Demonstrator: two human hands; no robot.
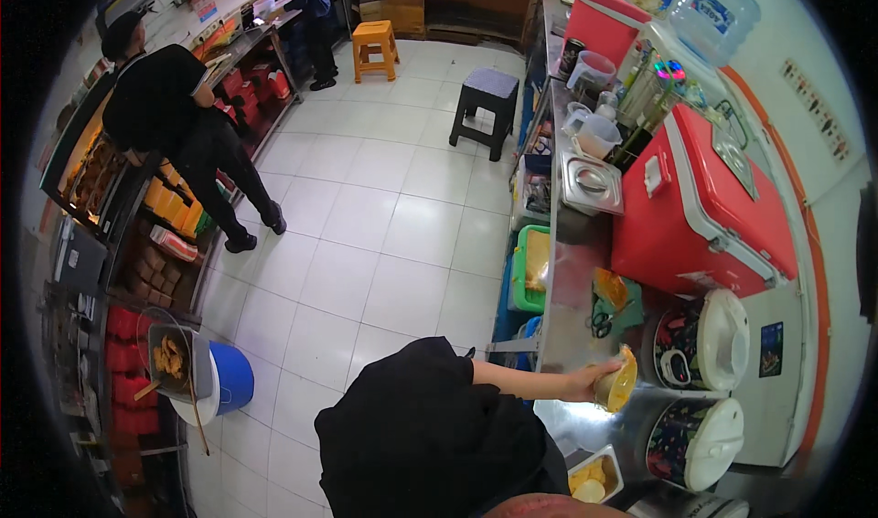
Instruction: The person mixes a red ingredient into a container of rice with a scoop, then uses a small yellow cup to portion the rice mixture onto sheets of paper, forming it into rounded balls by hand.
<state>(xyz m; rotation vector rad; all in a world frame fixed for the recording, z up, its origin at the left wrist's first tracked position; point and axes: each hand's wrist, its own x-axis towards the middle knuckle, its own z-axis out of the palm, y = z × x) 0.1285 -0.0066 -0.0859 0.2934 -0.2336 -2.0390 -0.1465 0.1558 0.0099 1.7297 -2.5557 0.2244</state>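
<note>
Head view: left hand (594, 383) holding a yellow-filled cup (620, 383) above or on a steel tabletop (571, 321).

Fingers are wrapped round the cup's side, a grip that seems to keep its tilted mouth uncovered; whether the base touches the tabletop cannot be told. The right hand is out of view, its grip unknown. A metal tray (591, 457) of yellow food sits nearer the body, presumably for easy reach. Scissors (601, 324) lie beside an orange packet (611, 288), probably placed together for cutting. Just beyond the cup, 2 patterned drums (675, 440) with white lids limit reach to the right; a red cooler box (654, 234) blocks the tabletop farther along. Across the floor (338, 271), 1 co-worker (165, 97) in black stands at a counter.
</note>
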